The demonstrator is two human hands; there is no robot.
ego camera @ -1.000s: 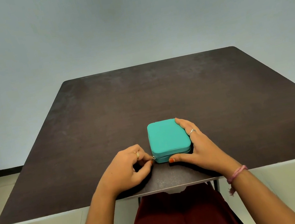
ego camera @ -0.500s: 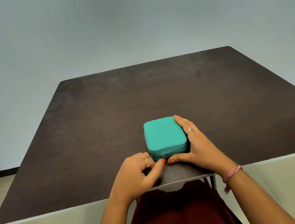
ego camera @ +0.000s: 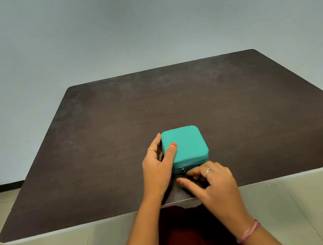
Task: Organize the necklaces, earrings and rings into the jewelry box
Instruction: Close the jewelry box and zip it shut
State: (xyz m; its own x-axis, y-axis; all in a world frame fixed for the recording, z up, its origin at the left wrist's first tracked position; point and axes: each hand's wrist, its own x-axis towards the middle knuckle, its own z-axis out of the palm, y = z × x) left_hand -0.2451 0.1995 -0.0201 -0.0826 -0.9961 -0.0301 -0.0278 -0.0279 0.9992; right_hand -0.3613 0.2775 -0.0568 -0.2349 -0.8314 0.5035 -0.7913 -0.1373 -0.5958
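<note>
Though no brand or writing shows on it, the small teal zip-around fabric jewelry box (ego camera: 184,144) lies closed near the front edge of the dark brown square table (ego camera: 239,109). The left hand (ego camera: 159,165) now holds its left side, thumb on the lid, where earlier the right hand steadied the opposite side. The right hand (ego camera: 213,182) has come to the front, fingers curled beside the metal zipper pull (ego camera: 182,169); whether they pinch it is hard to make out.

No readable text, label, brand or number anywhere in view.
</note>
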